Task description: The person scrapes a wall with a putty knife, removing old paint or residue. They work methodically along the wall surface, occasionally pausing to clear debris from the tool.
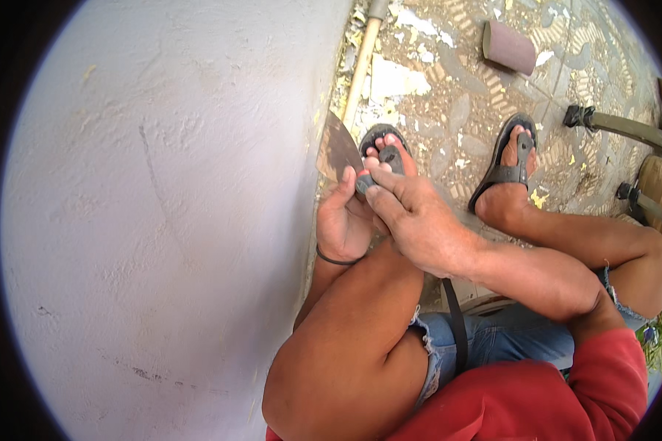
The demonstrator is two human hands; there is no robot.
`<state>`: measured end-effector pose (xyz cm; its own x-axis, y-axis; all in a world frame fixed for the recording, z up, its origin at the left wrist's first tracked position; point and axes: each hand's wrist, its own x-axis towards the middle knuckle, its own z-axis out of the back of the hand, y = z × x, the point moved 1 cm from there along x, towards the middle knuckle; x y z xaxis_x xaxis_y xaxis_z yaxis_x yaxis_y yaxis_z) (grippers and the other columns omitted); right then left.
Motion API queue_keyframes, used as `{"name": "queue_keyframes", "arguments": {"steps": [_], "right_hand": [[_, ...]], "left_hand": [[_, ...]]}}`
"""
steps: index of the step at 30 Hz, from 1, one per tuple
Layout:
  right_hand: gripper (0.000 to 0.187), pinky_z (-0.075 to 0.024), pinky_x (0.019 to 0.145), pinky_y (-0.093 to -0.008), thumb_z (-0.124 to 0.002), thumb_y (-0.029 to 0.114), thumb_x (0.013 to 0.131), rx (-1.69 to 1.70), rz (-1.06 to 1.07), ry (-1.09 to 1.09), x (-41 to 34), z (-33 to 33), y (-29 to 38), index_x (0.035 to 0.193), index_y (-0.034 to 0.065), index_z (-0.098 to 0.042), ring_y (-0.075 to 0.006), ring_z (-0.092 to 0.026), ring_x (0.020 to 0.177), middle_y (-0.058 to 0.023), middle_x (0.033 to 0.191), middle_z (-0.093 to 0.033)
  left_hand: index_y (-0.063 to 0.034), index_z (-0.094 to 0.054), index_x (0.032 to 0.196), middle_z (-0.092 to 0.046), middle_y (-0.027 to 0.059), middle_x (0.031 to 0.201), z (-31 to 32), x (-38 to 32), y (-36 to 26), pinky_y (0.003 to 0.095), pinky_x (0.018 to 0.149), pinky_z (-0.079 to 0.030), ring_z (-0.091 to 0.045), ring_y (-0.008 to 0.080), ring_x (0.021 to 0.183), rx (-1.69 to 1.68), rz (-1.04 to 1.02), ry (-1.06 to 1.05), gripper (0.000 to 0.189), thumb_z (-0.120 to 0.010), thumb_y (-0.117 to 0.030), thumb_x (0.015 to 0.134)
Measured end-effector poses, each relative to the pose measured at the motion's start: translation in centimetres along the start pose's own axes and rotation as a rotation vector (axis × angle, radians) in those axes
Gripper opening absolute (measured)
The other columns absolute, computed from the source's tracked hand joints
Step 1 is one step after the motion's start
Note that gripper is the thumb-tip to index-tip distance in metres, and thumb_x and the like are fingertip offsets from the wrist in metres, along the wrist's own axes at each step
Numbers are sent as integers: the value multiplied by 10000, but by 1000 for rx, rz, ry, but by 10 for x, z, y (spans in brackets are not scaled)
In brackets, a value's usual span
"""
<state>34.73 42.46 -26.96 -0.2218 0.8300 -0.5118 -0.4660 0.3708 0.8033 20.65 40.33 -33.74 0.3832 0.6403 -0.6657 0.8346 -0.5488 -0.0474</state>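
Observation:
A scraper with a broad, brown-stained blade (pixel 337 146) and a small grey and red handle end (pixel 365 183) is in my hands, close to the wall. My right hand (pixel 419 220) pinches the grey end between thumb and forefinger. Cupped around it from below and the left is my left hand (pixel 342 226), with its thumb beside the blade and a dark band at the wrist. My fingers cover most of the handle.
A rough pale wall (pixel 160 220) rises at the left. Along its foot lies a wooden pole (pixel 361 69) among paint flakes (pixel 395 82). On the patterned tile floor (pixel 458 110) sits a curled piece of sandpaper (pixel 508 48). Greenish legs with wrapped ends (pixel 629 127) stand at right.

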Motion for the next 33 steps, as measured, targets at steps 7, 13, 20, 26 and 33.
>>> {"name": "queue_keyframes", "arguments": {"steps": [7,13,20,26,33], "right_hand": [[350,-460,1066,-370,-435,163,1076,470,-344,132,54,-41,-12,1214,-100,-622,-278,-640,1158,-229,1125,-675],[419,-283,1239,-422,-441,164,1085,-24,39,37,-3,-2,5,1369,-117,-571,-367,-537,1352,-269,1301,-643],[441,-278,1239,-453,-453,206,1075,166,-201,24,8,-4,44,1383,-91,-560,-424,-511,1359,-318,1322,-604],[485,-267,1256,-426,-479,213,1072,361,-95,136,-5,11,32,1436,-100,-548,-416,-501,1420,-340,1347,-626],[474,-224,1277,-460,-503,199,1065,195,-108,-2,-12,4,22,1411,-120,-563,-418,-504,1413,-331,1352,-627]], "left_hand": [[27,-519,1410,-605,166,1391,67,45,-22,436,1162,-447,-584,279,1314,-151,88,276,451,-476,-327,1135],[18,-549,1360,-611,159,1370,28,0,2,431,1167,-445,-574,257,1302,-76,53,68,403,-474,-307,1135],[65,-545,1331,-599,189,1358,19,6,-12,441,1190,-423,-541,282,1326,-173,103,120,485,-492,-370,1125],[73,-565,1310,-632,185,1298,20,-2,-6,417,1162,-444,-568,274,1286,-149,5,321,475,-499,-360,1125],[71,-619,1262,-658,175,1282,15,-1,-5,423,1091,-509,-633,263,1207,-26,62,86,426,-510,-316,1122]]}}
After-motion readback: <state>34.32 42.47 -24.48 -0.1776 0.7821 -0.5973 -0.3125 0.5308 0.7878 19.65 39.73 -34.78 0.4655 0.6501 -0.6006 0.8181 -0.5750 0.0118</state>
